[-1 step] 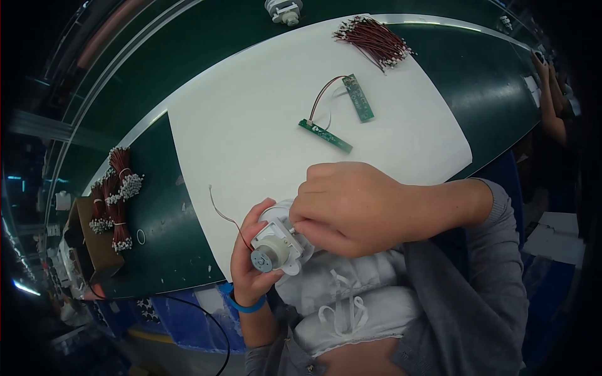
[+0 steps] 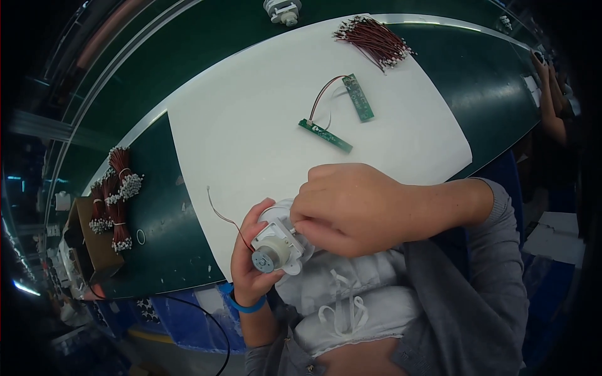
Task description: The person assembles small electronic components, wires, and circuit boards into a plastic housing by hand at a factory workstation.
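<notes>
My left hand (image 2: 249, 269) is wrapped around a white plastic motor assembly (image 2: 274, 246) near the table's front edge. A silver-capped round motor (image 2: 266, 258) on it faces toward me and to the left. From the motor a thin dark red wire (image 2: 221, 214) curls up and away over the white sheet, its small end loose. My right hand (image 2: 351, 207) is closed, knuckles up, with thumb and fingers pinched against the assembly's right side. Whatever lies between those fingertips is hidden by the hand.
Two green circuit boards (image 2: 358, 98) joined by a wire lie on the white sheet (image 2: 244, 125). Beyond them is a pile of red wires (image 2: 374, 42). Bundled wires (image 2: 118, 194) and a cardboard box (image 2: 94, 238) are at left. Another motor assembly (image 2: 283, 11) sits at the far side.
The loose end of the wire has shifted very slightly left. Both hands keep their places on the motor assembly.
</notes>
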{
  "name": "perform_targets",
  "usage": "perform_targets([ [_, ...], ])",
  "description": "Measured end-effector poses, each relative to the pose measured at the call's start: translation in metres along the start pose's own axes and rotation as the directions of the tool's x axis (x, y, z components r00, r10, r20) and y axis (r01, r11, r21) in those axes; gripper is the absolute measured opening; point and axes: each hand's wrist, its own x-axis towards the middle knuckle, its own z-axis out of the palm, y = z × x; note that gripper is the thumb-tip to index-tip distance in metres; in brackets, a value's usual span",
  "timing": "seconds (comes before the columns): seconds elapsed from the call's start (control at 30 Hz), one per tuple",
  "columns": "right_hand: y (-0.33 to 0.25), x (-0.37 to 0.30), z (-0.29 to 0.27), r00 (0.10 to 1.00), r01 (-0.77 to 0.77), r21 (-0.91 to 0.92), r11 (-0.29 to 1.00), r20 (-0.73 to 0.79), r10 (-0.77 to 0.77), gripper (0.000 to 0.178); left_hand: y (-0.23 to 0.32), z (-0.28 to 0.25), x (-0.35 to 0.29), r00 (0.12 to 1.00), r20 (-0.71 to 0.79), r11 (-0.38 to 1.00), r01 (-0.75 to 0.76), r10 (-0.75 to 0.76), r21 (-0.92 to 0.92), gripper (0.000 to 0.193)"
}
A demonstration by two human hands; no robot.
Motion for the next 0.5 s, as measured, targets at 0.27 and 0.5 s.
perform_targets([
  [0.27, -0.0050, 0.0086, -0.0118, 0.906, -0.348, 0.162, 0.923, 0.311, 0.286, 0.014, 0.0018, -0.0034, 0.0031, 0.996, 0.063, 0.987, -0.075, 0.066, 0.144, 0.072],
  [0.5, -0.0020, 0.0084, -0.0118, 0.899, -0.334, 0.104, 0.937, 0.333, 0.284, 0.015, -0.0007, -0.0036, 0.0037, 0.994, 0.085, 0.971, -0.087, 0.069, 0.224, 0.069],
])
